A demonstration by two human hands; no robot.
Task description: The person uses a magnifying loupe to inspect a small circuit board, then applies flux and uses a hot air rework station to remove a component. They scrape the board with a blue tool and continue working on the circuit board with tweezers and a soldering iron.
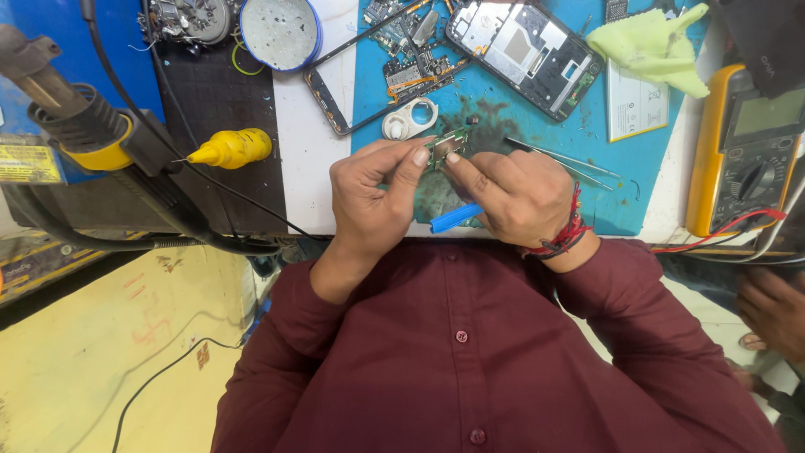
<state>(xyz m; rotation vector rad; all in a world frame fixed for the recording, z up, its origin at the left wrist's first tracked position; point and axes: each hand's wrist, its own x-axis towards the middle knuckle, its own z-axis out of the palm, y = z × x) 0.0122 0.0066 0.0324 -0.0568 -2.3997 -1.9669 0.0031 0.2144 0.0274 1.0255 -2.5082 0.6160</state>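
Both hands meet over the near edge of a blue work mat (620, 180). My left hand (373, 197) pinches a small green circuit board (446, 148) between thumb and forefinger. My right hand (516, 197) touches the same board with its fingertips and holds a blue-handled tool (455, 218) whose handle sticks out under the palm. Red threads circle the right wrist. Metal tweezers (566, 161) lie on the mat just past the right hand.
An opened phone body (524, 50), a phone frame (331, 92), loose boards and a white ring part (411, 120) lie farther back. A yellow cloth (650, 46) and yellow multimeter (742, 151) sit right. A yellow squeeze bottle (231, 148) and hot-air handle (92, 134) sit left. Another person's hand (771, 306) is at the right edge.
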